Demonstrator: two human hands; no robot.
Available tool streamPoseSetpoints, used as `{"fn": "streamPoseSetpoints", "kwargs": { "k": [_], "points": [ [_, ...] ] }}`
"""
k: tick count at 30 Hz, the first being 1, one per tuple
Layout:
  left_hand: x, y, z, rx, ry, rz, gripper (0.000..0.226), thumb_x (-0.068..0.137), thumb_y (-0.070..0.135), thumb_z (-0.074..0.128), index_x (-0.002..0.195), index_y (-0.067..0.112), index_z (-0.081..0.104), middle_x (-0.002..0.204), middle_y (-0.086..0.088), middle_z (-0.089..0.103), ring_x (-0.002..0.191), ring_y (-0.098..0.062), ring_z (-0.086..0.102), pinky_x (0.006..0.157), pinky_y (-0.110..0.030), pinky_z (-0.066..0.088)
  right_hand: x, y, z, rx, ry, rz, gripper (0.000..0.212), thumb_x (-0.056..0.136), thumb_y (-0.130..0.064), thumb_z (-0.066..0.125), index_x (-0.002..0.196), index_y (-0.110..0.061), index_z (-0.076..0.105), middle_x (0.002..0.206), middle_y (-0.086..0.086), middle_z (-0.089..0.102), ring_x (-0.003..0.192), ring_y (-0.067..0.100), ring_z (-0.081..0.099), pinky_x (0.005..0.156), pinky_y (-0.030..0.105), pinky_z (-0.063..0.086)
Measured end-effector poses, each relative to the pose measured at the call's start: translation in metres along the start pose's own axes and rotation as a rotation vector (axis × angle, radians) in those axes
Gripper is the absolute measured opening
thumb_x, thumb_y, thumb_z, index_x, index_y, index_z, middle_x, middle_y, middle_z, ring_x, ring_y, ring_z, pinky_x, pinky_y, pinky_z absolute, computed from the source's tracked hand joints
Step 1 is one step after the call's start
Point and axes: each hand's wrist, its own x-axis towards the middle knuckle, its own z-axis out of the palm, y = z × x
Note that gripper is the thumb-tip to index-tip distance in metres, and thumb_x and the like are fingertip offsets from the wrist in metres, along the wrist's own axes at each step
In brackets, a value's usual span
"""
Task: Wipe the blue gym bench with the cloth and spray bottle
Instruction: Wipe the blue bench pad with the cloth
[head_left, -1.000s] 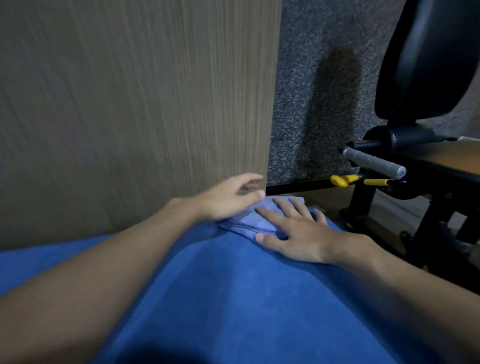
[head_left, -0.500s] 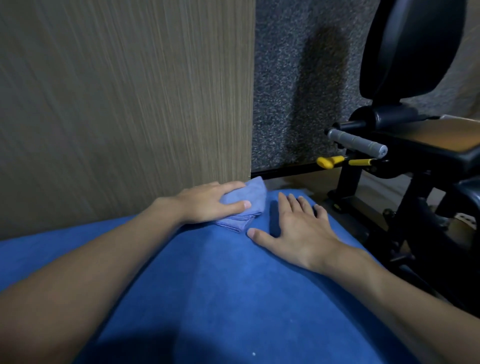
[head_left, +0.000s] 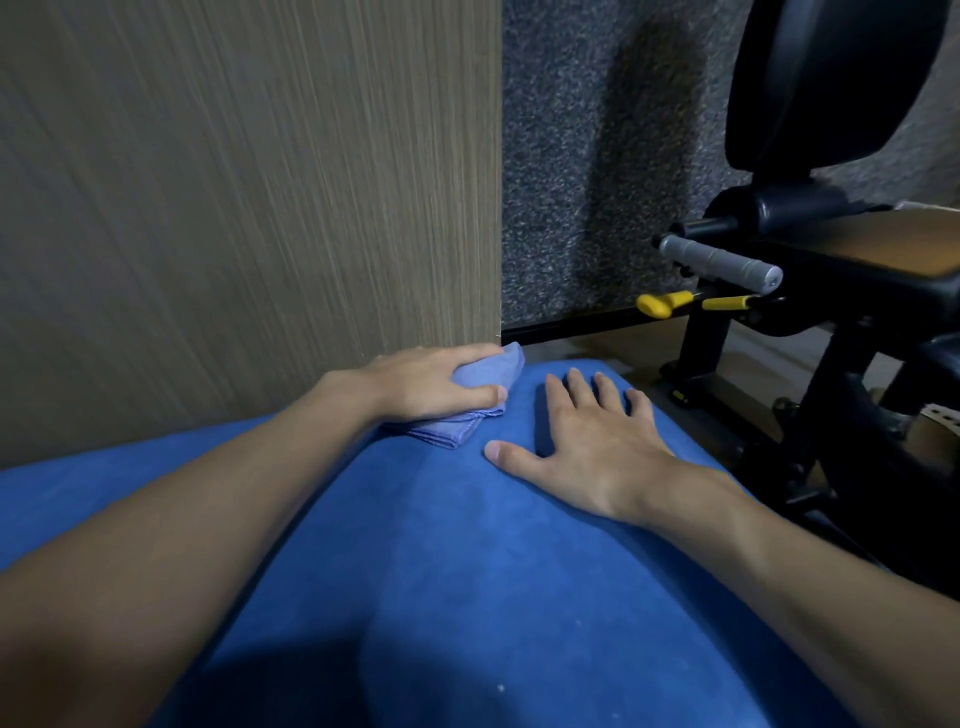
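Note:
The blue gym bench (head_left: 467, 571) fills the lower half of the head view, its far end rounded. A folded light blue cloth (head_left: 470, 382) lies at the bench's far left edge, against the wood panel. My left hand (head_left: 426, 384) grips the cloth, fingers over its top and thumb curled along its near side. My right hand (head_left: 587, 441) rests flat on the bench to the right of the cloth, fingers spread and apart from it. No spray bottle is in view.
A wood-grain panel (head_left: 249, 208) stands close along the bench's left side. Behind is a grey speckled wall (head_left: 597, 156). To the right stands a black exercise machine (head_left: 831, 291) with a grey handle (head_left: 722, 262) and yellow levers (head_left: 662, 304).
My left hand has taken hold of the cloth and drawn it left toward the panel. My right hand came off the cloth and now lies flat on the bench beside it.

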Motion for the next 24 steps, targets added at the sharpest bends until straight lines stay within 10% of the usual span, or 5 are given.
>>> {"fn": "streamPoseSetpoints", "kwargs": {
  "k": [24],
  "points": [
    [-0.037,-0.067,-0.009,-0.047,-0.019,0.045,0.066,0.070,0.086,0.039,0.132,0.075,0.019,0.143,0.019,0.050,0.130,-0.019,0.048,0.109,-0.047,0.034,-0.006,-0.075,0.004,0.006,0.000,-0.119,0.096,0.086,-0.076,0.026,0.155,-0.012,0.005,0.164,0.000,0.010,0.150,0.015,0.000,0.120,0.051,-0.001]
  ]
}}
